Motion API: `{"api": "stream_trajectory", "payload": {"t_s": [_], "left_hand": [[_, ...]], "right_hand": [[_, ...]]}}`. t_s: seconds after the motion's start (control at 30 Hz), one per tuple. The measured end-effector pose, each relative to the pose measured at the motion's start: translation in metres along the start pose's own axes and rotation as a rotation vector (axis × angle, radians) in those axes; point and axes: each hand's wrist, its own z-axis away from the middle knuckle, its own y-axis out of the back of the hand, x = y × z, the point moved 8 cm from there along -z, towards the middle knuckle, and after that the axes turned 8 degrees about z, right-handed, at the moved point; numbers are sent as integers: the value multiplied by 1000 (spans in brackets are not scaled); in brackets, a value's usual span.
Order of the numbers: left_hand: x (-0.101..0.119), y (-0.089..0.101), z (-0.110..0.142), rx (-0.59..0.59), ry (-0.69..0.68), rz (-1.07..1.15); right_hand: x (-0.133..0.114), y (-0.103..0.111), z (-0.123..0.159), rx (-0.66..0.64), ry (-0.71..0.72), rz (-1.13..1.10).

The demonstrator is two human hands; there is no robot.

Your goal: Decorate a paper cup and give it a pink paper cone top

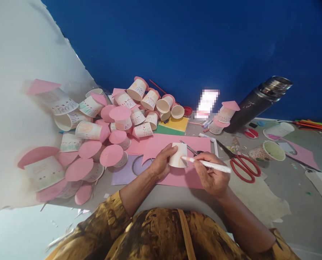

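Observation:
A white paper cup (178, 157) is gripped upside down in my left hand (162, 160), its wider rim toward me. Faint orange marks show on its side. My right hand (211, 177) is closed around a white marker (213, 165), whose pale orange tip touches the cup wall or is very near it. Under both hands lies pink paper (185, 178) on the grey table. Behind the cup, small scissors (189, 148) rest on the pink sheet, partly hidden by the cup and my right hand.
Decorated cups with pink paper tops (120, 113) are heaped at left. Red-handled scissors (244, 168) lie at right, near a patterned cup (269, 151). A dark flask (254, 104) leans at the back against the blue wall (177, 43). Purple paper (123, 173) lies left of the pink sheet.

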Motion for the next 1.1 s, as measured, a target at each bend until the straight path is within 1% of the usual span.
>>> {"api": "stream_trajectory", "payload": {"t_s": [0.1,0.17,0.2,0.27,0.37,0.43,0.5,0.57,0.67,0.73,0.9,1.1], "left_hand": [[-1,0,0,-7,13,26],[-2,2,-1,-4,16,42],[-2,3,-1,1,21,49],[-3,5,-2,27,53,74],[-6,9,-2,79,114,140],[-7,7,-2,70,146,169],[-8,2,0,43,175,187],[-7,0,1,38,184,203],[-6,1,1,65,173,222],[-6,1,1,72,178,228],[-7,-2,1,38,193,229],[-7,-1,1,15,202,225]], "right_hand": [[-4,-4,0,-61,27,-26],[-4,-7,2,-106,20,-57],[-2,-7,3,-106,7,-73],[6,-3,6,-58,-42,-96],[23,6,11,60,-144,-114],[32,8,12,94,-200,-134],[35,8,12,92,-222,-163],[32,6,9,61,-209,-178],[22,2,6,9,-142,-142],[17,1,6,-2,-105,-115],[16,3,6,23,-88,-94],[12,1,3,-45,-47,-132]]}}
